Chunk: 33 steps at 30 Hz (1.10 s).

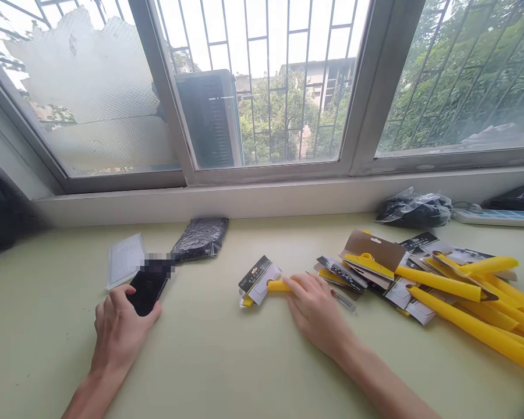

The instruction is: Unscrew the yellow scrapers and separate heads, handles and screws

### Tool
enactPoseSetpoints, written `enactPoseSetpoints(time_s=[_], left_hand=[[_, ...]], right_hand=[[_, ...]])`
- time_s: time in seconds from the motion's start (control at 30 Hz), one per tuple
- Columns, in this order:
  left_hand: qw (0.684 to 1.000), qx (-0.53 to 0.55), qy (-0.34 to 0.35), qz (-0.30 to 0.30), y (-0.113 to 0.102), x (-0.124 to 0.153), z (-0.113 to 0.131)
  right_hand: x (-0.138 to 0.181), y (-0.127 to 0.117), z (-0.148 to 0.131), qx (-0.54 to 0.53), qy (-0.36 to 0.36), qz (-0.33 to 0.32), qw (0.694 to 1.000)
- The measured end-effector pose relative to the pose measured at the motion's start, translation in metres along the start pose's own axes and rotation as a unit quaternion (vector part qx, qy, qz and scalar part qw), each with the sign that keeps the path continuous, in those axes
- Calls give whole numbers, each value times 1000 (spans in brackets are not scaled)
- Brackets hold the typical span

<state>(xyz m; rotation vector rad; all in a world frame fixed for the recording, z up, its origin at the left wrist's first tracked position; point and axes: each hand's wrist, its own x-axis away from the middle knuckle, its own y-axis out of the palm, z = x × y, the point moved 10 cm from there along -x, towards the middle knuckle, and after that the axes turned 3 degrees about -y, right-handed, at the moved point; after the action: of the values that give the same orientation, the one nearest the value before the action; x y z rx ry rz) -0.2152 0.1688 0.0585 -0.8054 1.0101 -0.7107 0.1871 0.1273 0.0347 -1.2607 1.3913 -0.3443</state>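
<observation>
My left hand [120, 323] rests on the pale green table [209, 361] at the left, its fingers curled round the near end of a black phone [148, 286] that lies flat. My right hand [317, 308] lies at the centre, its fingers closed over the yellow handle of a scraper [262, 283] whose head sits in a white and black card sleeve. A thin screwdriver [343, 299] lies just right of that hand.
A heap of several yellow-handled scrapers [463, 297] with card packaging fills the right side. A black packet [201, 237] and a clear plastic tray [124, 259] lie behind the phone. A black plastic bag [414, 209] and a power strip [498, 217] sit by the window sill.
</observation>
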Motion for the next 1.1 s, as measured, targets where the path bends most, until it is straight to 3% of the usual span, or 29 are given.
enactPoseSetpoints(time_s=[0.3,1.1], left_hand=[[999,-8,28,27,-2,1,3],[1000,-9,-3,-4,2,0,-3]], right_hand=[[0,-1,0,4,-1,4,1000],[0,-1,1,-3,1,-3,1000]])
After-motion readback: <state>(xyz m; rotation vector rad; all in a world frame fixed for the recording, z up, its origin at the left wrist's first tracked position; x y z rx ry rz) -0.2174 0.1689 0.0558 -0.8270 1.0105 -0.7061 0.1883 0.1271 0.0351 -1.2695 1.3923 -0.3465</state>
